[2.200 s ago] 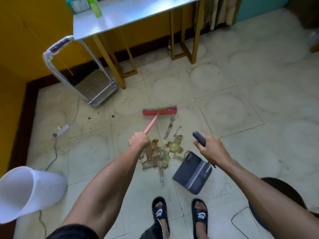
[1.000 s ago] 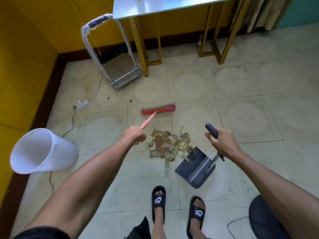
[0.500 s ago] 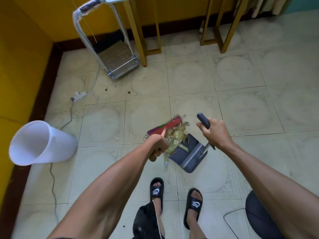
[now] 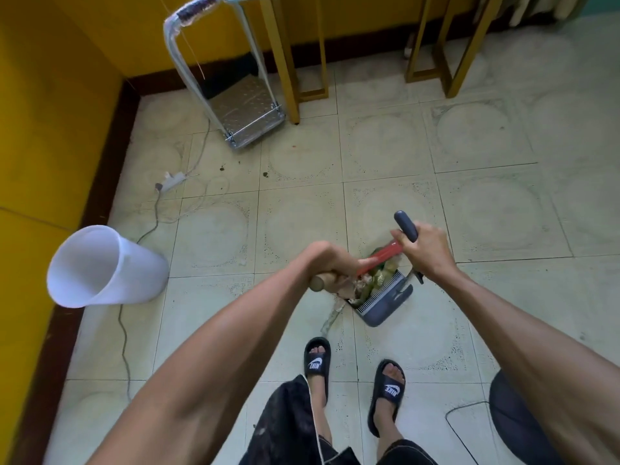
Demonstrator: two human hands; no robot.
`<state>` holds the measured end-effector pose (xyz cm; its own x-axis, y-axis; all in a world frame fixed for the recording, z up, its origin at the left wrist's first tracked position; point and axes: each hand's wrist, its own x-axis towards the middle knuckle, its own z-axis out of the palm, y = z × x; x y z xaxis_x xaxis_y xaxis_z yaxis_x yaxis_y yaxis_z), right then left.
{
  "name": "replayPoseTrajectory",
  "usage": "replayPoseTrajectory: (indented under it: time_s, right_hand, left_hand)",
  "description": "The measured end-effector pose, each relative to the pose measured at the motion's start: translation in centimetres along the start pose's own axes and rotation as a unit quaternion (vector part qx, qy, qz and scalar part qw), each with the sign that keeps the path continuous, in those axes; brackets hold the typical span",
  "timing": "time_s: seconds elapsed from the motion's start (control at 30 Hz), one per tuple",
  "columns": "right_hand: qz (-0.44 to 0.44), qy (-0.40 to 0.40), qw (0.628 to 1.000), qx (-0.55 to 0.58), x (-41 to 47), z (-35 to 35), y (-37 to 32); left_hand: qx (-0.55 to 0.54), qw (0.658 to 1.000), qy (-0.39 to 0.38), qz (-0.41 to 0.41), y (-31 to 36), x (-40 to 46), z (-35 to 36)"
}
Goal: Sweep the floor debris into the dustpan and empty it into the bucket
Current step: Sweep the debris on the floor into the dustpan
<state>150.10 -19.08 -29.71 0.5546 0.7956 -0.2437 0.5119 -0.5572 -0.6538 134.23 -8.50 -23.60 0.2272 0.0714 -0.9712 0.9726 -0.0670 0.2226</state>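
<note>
My left hand (image 4: 327, 263) grips the handle of a red broom (image 4: 380, 257), whose head lies over the mouth of the dark blue dustpan (image 4: 385, 302). My right hand (image 4: 427, 251) holds the dustpan's upright handle, and the pan rests on the tiled floor just ahead of my feet. Greenish-brown debris (image 4: 372, 280) is piled inside the pan under the broom. One long scrap (image 4: 332, 317) lies on the tile at the pan's left edge. A white plastic bucket (image 4: 100, 266) stands at the left by the yellow wall, its mouth toward me.
A folding metal hand trolley (image 4: 241, 109) leans at the back wall beside yellow table legs (image 4: 285, 62). A power strip (image 4: 172, 179) and its cable trail across the left tiles past the bucket. A dark round object (image 4: 516, 424) sits at the bottom right.
The broom has been pulled toward me, pushing the debris pile from the open tile into the dustpan. My left hand has come close to my right. The view has tilted down.
</note>
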Motion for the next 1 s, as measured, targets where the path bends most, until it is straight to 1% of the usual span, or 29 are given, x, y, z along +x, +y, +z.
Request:
replayPoseTrajectory:
  time_s: [0.07,0.17,0.23,0.3,0.4,0.47,0.57,0.63,0.73,0.8,0.87,0.97,1.0]
  right_hand:
    - [0.014,-0.014,1.0,0.015,-0.5,-0.1,0.1]
    - [0.041,-0.045,0.998,0.034,-1.2,-0.7,0.5]
    - [0.073,-0.1,0.989,0.084,-1.4,-1.4,0.6]
    - [0.099,-0.146,0.978,0.11,-1.8,-1.9,0.3]
    - [0.102,-0.137,0.982,0.084,-2.8,-1.7,-0.2]
    - [0.087,-0.141,0.985,0.052,-3.6,-1.3,-0.3]
    - [0.063,-0.179,0.982,0.021,-4.8,-1.0,-0.1]
    - [0.047,-0.184,0.982,0.006,-5.3,-0.7,0.3]
    - [0.028,-0.164,0.986,0.002,-5.8,0.3,0.7]
    - [0.025,-0.139,0.99,0.019,-6.2,1.1,0.8]
    - [0.035,-0.123,0.99,0.052,-6.5,1.8,0.9]
    - [0.046,-0.124,0.987,0.096,-6.9,2.6,-0.1]
    - [0.046,-0.123,0.986,0.101,-7.2,3.0,-0.5]
  left_hand:
    - [-0.023,1.0,0.005,0.003,-0.4,-0.9,-1.0]
    - [-0.025,0.999,0.023,0.016,-0.6,-2.6,-2.1]
    - [-0.017,0.999,0.041,0.025,-0.8,-3.2,-2.8]
    - [0.016,0.997,0.07,0.036,-1.0,-4.0,-3.3]
    - [0.074,0.986,0.147,0.035,-2.2,-4.4,-2.9]
    - [0.065,0.979,0.192,0.02,-3.6,-3.5,-2.7]
    - [0.024,0.97,0.239,-0.028,-6.8,-1.7,-1.9]
    - [0.039,0.964,0.257,-0.046,-9.2,-0.3,-1.1]
    - [0.048,0.965,0.246,-0.071,-11.9,2.2,1.2]
    - [0.03,0.975,0.207,-0.072,-12.4,4.0,3.3]
    - [0.019,0.985,0.161,-0.056,-12.1,5.0,5.4]
    - [0.015,0.992,0.125,-0.027,-11.4,5.1,6.6]
    - [-0.008,0.994,0.108,-0.014,-11.4,4.7,6.7]
